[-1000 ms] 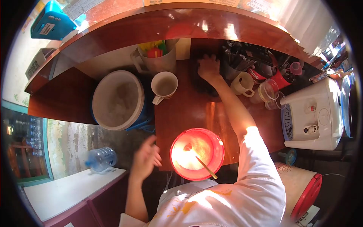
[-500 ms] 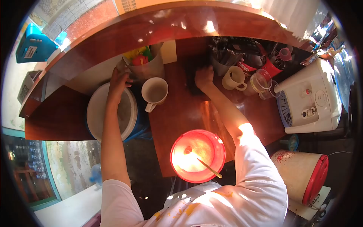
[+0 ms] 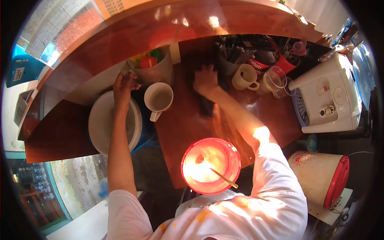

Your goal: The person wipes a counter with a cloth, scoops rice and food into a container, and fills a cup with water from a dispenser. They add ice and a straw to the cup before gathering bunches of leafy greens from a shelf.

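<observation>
My left hand (image 3: 125,86) is at the left side of a grey container (image 3: 156,73) that holds bright packets, its curled fingers against the container's edge. A white mug (image 3: 159,97) stands just right of that hand, its handle towards me. My right hand (image 3: 206,82) presses down on the brown tabletop, over what looks like a dark cloth (image 3: 206,106), partly lost in shadow. Right of it stands a cream mug (image 3: 244,78). Close to my body, a red bowl (image 3: 233,160) in strong sunlight has a spoon (image 3: 224,178) leaning in it.
A white-lidded bucket (image 3: 100,124) lies under my left forearm. Clear plastic cups (image 3: 276,78) and red nabati packaging (image 3: 258,64) stand at the back right. A white water dispenser (image 3: 340,94) is at the right, above a cream container with a red lid (image 3: 337,182).
My right hand has moved left across the tabletop, away from the cream mug, its fingers now more spread. My left hand stays by the grey container. The view has shifted slightly.
</observation>
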